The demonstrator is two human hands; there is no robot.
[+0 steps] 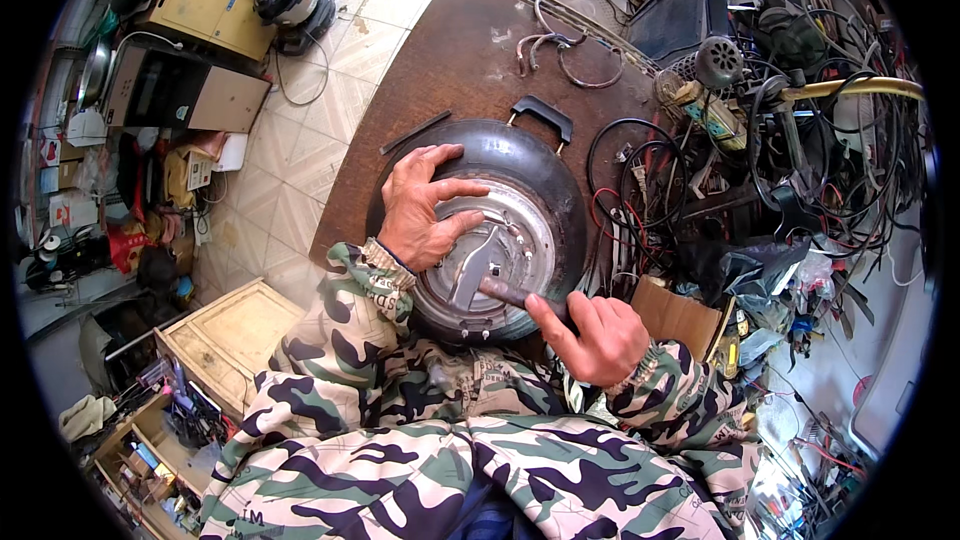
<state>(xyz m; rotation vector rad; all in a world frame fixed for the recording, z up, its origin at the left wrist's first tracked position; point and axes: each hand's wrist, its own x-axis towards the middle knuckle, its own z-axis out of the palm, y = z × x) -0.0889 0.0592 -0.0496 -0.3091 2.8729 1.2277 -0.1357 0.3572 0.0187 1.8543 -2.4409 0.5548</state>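
A black rubber tire (500, 148) on a silver metal hub (530, 215) lies flat at the near edge of the brown table. My left hand (425, 205) rests on the tire and the rim's left side, thumb and fingers spread apart. In my right hand (597, 337), at the wheel's lower right, is a hammer (474, 270), its index finger stretched along the handle. The steel hammer head is over the middle of the hub; I cannot tell whether it touches the metal. Small bolts and fittings show on the hub's right and near sides.
The brown table (420, 60) carries a black handle (543, 116) beyond the tire, a flat dark bar (415, 132) and bent metal loops (545, 40). Tangled cables (640, 170) and piled tools crowd the right side. A wooden cabinet (230, 335) stands at the left.
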